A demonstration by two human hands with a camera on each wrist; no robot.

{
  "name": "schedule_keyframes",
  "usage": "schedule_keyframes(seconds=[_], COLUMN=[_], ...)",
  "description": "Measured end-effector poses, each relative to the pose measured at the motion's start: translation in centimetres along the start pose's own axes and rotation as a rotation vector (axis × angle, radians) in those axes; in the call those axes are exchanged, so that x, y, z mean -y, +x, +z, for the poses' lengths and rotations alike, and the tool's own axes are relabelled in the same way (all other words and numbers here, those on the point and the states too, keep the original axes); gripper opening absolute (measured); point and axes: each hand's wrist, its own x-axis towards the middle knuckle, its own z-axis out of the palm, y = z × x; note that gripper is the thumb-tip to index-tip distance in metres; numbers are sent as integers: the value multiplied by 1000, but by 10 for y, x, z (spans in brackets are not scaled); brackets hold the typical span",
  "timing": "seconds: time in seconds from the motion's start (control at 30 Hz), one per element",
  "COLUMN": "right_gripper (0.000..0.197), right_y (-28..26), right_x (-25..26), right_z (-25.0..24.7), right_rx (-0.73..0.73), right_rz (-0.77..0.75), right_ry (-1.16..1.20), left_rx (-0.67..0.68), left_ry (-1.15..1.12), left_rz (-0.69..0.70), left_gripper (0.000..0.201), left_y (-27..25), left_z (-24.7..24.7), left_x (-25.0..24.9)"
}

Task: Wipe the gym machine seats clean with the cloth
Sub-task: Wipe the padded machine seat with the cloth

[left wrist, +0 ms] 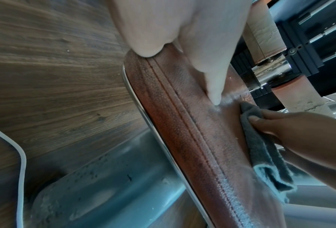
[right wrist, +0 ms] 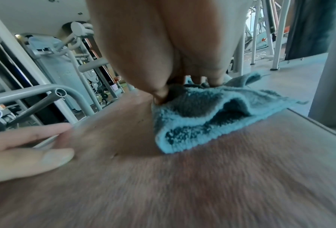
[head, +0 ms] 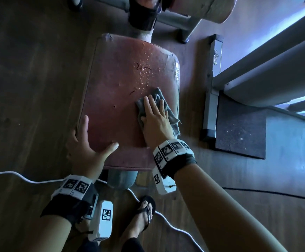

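Observation:
A worn reddish-brown seat pad (head: 119, 104) fills the middle of the head view, with water droplets (head: 144, 70) on its far right part. My right hand (head: 154, 115) lies flat with straight fingers on a folded grey cloth (head: 159, 94) and presses it onto the seat's right side; its thumb sits at the cloth's left edge. In the right wrist view the cloth (right wrist: 202, 117) bunches under the fingertips. My left hand (head: 91, 142) grips the seat's near left corner, thumb on top, index finger along the left edge, the other fingers hidden below it. The left wrist view shows the seat's stitched edge (left wrist: 182, 131).
A grey machine frame (head: 211, 99) and a black floor mat (head: 239, 131) stand right of the seat. A white cable (head: 20, 176) runs over the wooden floor beside my foot in a black flip-flop (head: 142, 217). Another pad (head: 202, 8) is at the far end.

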Motion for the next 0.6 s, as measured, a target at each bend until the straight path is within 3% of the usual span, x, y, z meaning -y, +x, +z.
schedule_keyframes(seconds=[0.13,0.27,0.47,0.6], right_gripper=[61,61,66,65], right_y=[-15,2,10,-4], right_x=[-8,-11,-10,-4], right_z=[4,-6,-4,3], right_rx=[15,41,72,122], right_rz=[-43,-99,-114,-228], right_ry=[-40,-60,55,42], left_rx=[-16,-22,-9,-13], left_ry=[-16,-20,-29,9], left_rz=[23,24,24,53], left_gripper=[107,108,109,109], left_y=[1,4,6,7], left_z=[2,5,8,5], left_x=[4,8,16,15])
